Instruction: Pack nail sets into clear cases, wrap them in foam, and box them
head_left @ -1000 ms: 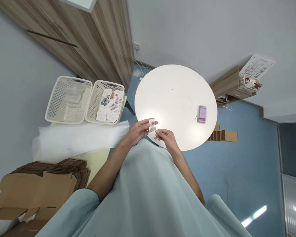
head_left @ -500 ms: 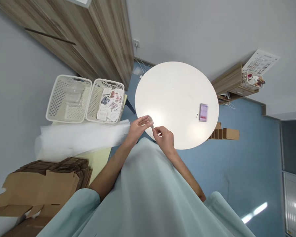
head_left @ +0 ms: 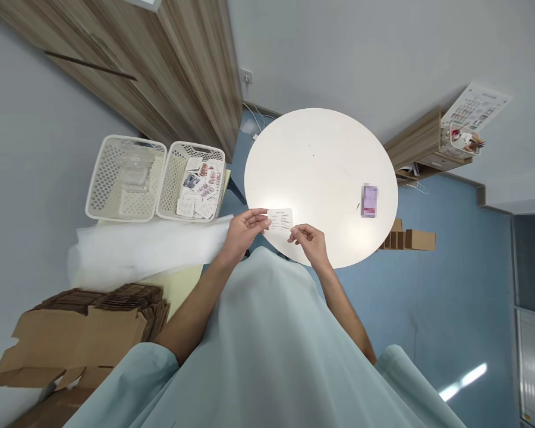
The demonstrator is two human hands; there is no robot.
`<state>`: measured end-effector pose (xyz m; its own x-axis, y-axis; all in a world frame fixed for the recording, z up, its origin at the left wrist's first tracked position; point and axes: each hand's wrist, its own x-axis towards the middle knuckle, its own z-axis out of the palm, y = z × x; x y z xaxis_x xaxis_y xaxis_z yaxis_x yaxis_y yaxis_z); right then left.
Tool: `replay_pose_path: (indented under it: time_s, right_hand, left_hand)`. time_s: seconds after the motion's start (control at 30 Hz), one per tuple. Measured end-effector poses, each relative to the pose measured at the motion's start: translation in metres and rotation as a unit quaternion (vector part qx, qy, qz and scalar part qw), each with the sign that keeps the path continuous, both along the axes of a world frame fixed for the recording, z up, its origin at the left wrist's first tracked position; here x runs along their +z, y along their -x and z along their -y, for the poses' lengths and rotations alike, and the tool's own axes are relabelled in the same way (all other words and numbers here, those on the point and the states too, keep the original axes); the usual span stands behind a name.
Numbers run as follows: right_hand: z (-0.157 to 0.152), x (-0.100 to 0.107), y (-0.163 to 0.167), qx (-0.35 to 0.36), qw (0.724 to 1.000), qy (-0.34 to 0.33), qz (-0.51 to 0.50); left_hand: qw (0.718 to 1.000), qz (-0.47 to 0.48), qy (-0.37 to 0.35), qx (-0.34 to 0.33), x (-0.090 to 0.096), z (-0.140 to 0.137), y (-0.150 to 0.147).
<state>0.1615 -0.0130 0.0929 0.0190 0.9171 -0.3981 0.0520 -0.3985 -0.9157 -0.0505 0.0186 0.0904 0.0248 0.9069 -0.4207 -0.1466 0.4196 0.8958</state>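
A small white card [head_left: 280, 218] with lines of dark print is held up over the near edge of the round white table [head_left: 321, 154], its printed face towards me. My left hand [head_left: 244, 233] pinches its left edge between thumb and fingers. At the lower right corner of the card, the thumb and forefinger of my right hand [head_left: 311, 242] close together on it. The print is too small to read.
A purple blurred item [head_left: 369, 201] lies on the table's right side. To my left stand two white baskets [head_left: 161, 178], one holding printed cards, the other clear plastic pieces. Below them are a white plastic roll [head_left: 147, 246] and flattened cardboard boxes [head_left: 75, 339].
The item in my hands, seen edge-on before, has turned flat and shows as a printed card. My right hand has moved right, away from my left.
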Motion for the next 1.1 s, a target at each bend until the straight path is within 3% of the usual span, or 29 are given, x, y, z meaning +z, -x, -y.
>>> replay_pose_path:
  time_s: [0.13, 0.27, 0.4, 0.57, 0.73, 0.93, 1.1]
  right_hand:
    - [-0.003, 0.001, -0.006, 0.018, 0.998, -0.055, -0.032]
    - [-0.007, 0.000, -0.008, 0.081, 0.988, -0.119, -0.049]
    - [-0.009, 0.003, -0.003, 0.137, 0.979, -0.139, -0.053]
    - [-0.007, 0.004, -0.002, 0.153, 0.975, -0.152, -0.049]
    - [-0.008, 0.001, -0.009, 0.163, 0.967, -0.194, 0.042]
    - [-0.013, -0.017, -0.018, 0.191, 0.930, -0.231, 0.213]
    - [-0.018, -0.030, -0.012, 0.221, 0.912, -0.229, 0.260]
  left_hand:
    - [0.999, 0.031, 0.024, -0.001, 0.004, -0.001, 0.005]
    - [0.996, 0.076, 0.051, -0.014, 0.008, 0.001, 0.004]
    - [0.987, 0.129, 0.082, -0.050, 0.007, 0.005, -0.004]
    - [0.976, 0.171, 0.112, -0.081, 0.000, 0.010, -0.013]
    - [0.988, 0.078, 0.093, -0.091, 0.005, 0.015, -0.017]
    - [0.995, -0.077, 0.043, -0.056, 0.018, 0.015, -0.014]
    - [0.992, -0.102, 0.028, -0.069, 0.008, 0.012, -0.010]
